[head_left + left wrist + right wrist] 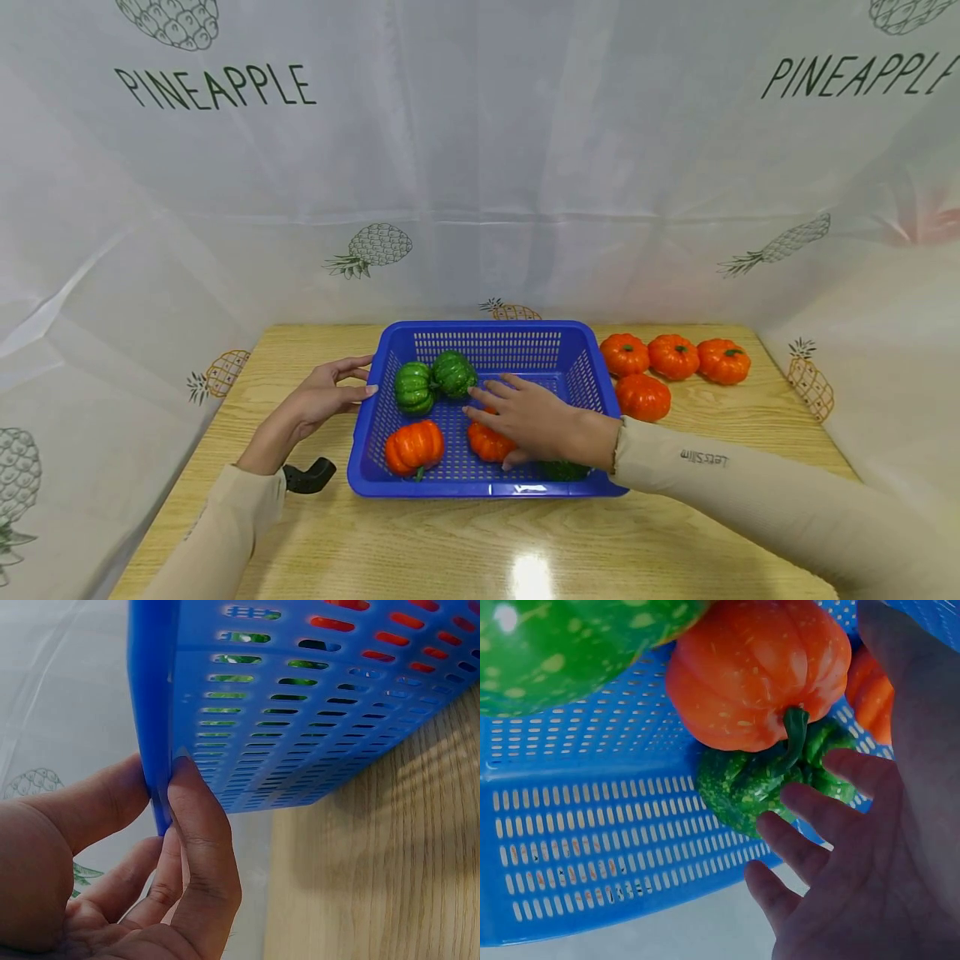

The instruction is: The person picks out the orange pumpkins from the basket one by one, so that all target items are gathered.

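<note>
A blue plastic basket [487,490] with slotted walls stands on the table. My left hand [315,400] pinches its left rim [155,712] between thumb and fingers. Over the basket's inside, my right hand [534,417] is spread with straight fingers and grips nothing. Below it an orange pumpkin [486,446] is partly covered; in the right wrist view an orange pumpkin [757,675] with a green stem lies near the fingertips. Two green pumpkins [414,389] sit at the back left, another orange pumpkin [414,447] at the front left. Under the right wrist, a green pumpkin [564,472] is mostly hidden.
Several orange pumpkins [673,357] stand on the wooden table [390,550] right of the basket, one of them [642,397] close to its wall. A black curved piece [310,477] shows beside the left wrist. A pineapple-print sheet [480,167] hangs behind and at both sides.
</note>
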Tool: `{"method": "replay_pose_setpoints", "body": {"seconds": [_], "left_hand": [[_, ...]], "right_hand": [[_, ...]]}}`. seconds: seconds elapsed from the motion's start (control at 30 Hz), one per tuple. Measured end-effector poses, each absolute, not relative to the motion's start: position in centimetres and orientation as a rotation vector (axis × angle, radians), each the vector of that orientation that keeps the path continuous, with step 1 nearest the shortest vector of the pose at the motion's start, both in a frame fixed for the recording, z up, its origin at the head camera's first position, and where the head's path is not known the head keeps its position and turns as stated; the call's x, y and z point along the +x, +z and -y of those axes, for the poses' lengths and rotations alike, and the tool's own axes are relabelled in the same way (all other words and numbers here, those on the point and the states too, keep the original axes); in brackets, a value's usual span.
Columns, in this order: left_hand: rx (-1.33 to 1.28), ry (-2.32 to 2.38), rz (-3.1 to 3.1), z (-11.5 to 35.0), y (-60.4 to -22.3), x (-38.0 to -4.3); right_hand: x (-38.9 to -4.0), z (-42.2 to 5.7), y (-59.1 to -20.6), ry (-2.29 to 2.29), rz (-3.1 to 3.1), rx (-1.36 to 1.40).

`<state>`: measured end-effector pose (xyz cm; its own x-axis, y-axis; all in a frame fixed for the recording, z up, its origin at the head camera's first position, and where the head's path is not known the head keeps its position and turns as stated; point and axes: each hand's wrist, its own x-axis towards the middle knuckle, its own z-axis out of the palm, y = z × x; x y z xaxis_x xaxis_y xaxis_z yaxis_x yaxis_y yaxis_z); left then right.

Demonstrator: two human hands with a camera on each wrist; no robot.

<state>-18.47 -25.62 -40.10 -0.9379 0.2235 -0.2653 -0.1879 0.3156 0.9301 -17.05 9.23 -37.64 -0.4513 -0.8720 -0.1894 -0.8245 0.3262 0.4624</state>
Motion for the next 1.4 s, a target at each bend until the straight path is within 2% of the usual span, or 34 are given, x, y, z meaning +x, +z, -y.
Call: {"method": "replay_pose_setpoints", "body": {"seconds": [0.47, 0.7, 1.4], "left_hand": [[0.037, 1.669, -2.228, 25.6, -40.1, -18.5], [0.038, 1.675, -2.226, 25.6, -40.2, -18.4], [0.05, 1.674, -2.229, 25.7, -40.2, -18.4]], "right_hand": [[-17.4, -8.0, -38.5, -0.956, 2.542, 1.574], [-17.6, -8.1, -38.6, -0.893, 2.528, 1.578], [-17.0, -13.8, -33.9, -0.465, 2.483, 1.462]]}}
